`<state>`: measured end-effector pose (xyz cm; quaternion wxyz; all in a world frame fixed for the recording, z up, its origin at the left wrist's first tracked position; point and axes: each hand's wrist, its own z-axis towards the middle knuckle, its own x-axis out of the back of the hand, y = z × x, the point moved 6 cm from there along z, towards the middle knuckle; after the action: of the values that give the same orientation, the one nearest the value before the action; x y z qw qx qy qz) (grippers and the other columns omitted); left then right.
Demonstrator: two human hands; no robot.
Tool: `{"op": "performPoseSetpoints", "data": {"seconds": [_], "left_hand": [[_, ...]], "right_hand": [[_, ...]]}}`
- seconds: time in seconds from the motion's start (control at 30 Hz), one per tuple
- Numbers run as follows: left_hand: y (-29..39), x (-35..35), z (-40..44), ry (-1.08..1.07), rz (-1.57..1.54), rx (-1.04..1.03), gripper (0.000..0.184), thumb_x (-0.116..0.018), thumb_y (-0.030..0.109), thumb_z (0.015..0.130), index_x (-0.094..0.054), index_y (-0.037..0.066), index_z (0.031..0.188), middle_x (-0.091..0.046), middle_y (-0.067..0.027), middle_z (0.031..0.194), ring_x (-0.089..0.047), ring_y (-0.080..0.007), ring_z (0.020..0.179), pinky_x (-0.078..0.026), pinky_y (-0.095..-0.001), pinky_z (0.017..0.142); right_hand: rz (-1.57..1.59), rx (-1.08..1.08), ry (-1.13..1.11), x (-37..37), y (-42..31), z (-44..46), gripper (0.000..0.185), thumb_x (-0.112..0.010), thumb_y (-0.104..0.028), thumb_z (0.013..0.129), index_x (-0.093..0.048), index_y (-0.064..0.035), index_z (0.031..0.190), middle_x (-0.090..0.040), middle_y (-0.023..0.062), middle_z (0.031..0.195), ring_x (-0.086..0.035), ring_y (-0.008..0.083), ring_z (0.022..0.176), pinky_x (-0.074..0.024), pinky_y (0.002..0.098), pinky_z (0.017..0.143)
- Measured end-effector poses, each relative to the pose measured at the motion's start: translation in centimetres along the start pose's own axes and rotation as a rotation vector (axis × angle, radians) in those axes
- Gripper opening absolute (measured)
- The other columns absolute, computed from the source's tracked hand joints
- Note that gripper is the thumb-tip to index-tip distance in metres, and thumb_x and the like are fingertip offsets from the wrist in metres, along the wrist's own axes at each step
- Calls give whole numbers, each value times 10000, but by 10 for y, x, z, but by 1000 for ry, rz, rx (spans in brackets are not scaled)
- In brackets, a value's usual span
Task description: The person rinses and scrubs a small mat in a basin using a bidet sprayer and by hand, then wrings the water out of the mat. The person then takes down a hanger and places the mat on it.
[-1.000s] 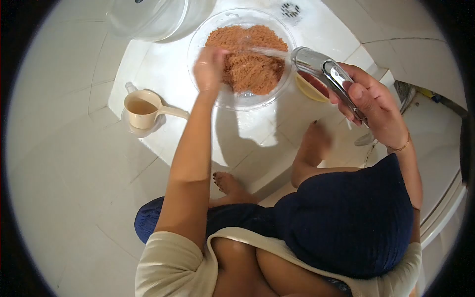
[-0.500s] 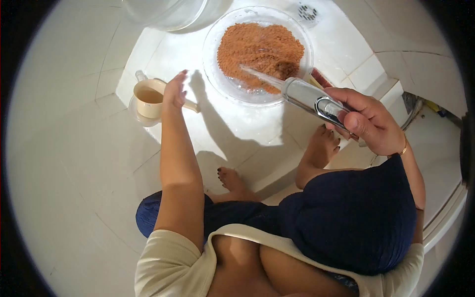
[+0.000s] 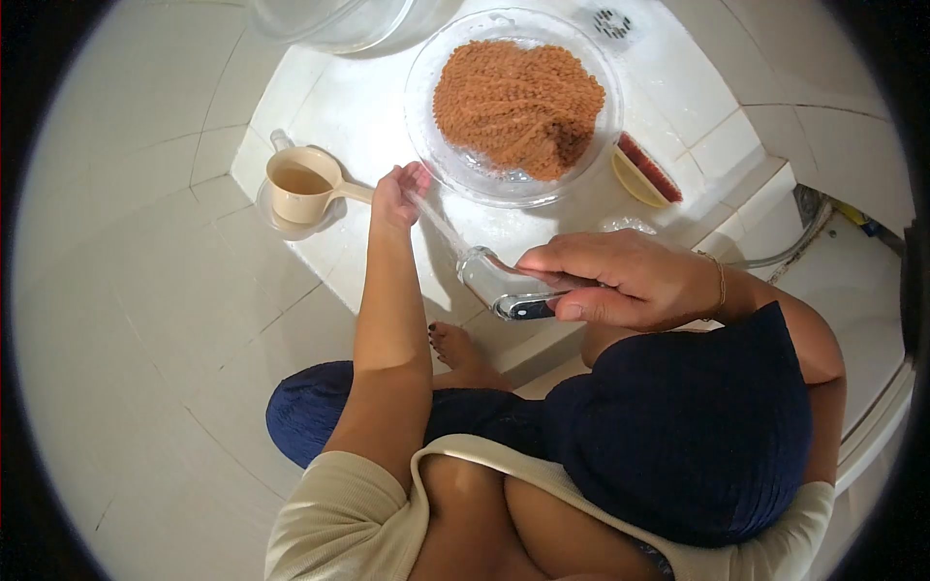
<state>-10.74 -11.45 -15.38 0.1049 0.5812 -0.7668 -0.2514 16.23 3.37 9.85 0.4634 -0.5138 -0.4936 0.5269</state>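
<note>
My right hand (image 3: 625, 281) is wrapped round a silver shower head (image 3: 494, 278). A stream of water (image 3: 441, 223) runs from it towards my left hand (image 3: 399, 197). That hand is slightly cupped with its fingers apart, at the end of the handle of a beige dipper (image 3: 294, 208); whether they touch I cannot tell. Cloudy liquid lies inside the dipper. Beyond my hands, a clear round basin (image 3: 418, 145) holds a wet orange-brown item with a nubby texture (image 3: 518, 102), like a chenille mat.
A scrub brush with red bristles (image 3: 651, 167) lies right of the basin. A floor drain (image 3: 612, 23) is at the back, a clear container (image 3: 363, 29) at the back left. A grey hose (image 3: 794, 254) runs at the right. A tiled ledge edge (image 3: 741, 208) borders the floor.
The shower head has swung left, its stream moving off the orange-brown item to my left hand. My left hand has moved right and slightly down. The brush is now uncovered.
</note>
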Motion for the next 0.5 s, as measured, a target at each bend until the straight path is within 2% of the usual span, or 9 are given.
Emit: {"op": "performPoseSetpoints", "data": {"seconds": [0.17,0.23,0.27,0.33,0.37,0.43,0.47,0.5], "left_hand": [[-5,11,4,50,-87,25,260,-375,160,943,-531,-47,936,-587,-127,848,-585,-212,751,-511,-281,673],[5,16,7,58,99,-164,168,-484,109,894,-542,-43,936,-575,-119,860,-571,-207,749,-491,-280,650],[3,15,10,55,101,-161,168,-484,109,894,-542,-43,936,-575,-119,860,-571,-207,749,-491,-280,650],[37,-4,-23,326,524,-751,149,-564,75,832,-553,-20,947,-552,-104,880,-549,-193,789,-466,-293,678],[38,-17,-32,326,524,-750,149,-564,75,832,-553,-20,947,-552,-104,880,-549,-193,789,-466,-293,678],[51,-67,-74,325,836,-1090,188,-600,41,770,-567,11,953,-534,-107,897,-523,-205,848,-446,-315,735],[50,-84,-83,253,899,-1197,183,-600,28,754,-574,19,934,-528,-118,887,-515,-228,864,-434,-329,760],[48,-102,-91,177,961,-1301,179,-601,16,738,-581,27,916,-523,-128,878,-506,-252,880,-422,-343,785]], "right_hand": [[1,-22,9,3,1,1,434,-539,-278,877,-471,21,1184,-571,193,1014,-572,313,926,-439,357,779],[-9,-17,-7,4,-1,0,440,-529,-289,882,-469,23,1186,-571,188,1007,-574,302,921,-437,355,778],[-9,-20,-3,7,-4,-2,440,-529,-289,882,-469,23,1186,-571,188,1007,-574,302,921,-437,355,778],[-30,-101,49,19,-6,-9,434,-505,-291,896,-468,17,1200,-586,157,972,-588,273,877,-435,368,781],[-29,-102,50,24,-4,-15,434,-505,-291,896,-468,17,1200,-586,157,972,-588,273,877,-435,368,781],[-179,-130,214,43,-1,-31,515,-487,-364,898,-433,11,1247,-574,88,892,-562,184,776,-438,298,695],[-228,-141,268,50,-1,-38,543,-480,-389,899,-421,9,1263,-570,66,865,-553,154,742,-439,274,666],[-101,-229,337,57,-1,-47,481,-462,-348,915,-440,-6,1253,-564,42,852,-524,120,676,-426,246,610]]}}
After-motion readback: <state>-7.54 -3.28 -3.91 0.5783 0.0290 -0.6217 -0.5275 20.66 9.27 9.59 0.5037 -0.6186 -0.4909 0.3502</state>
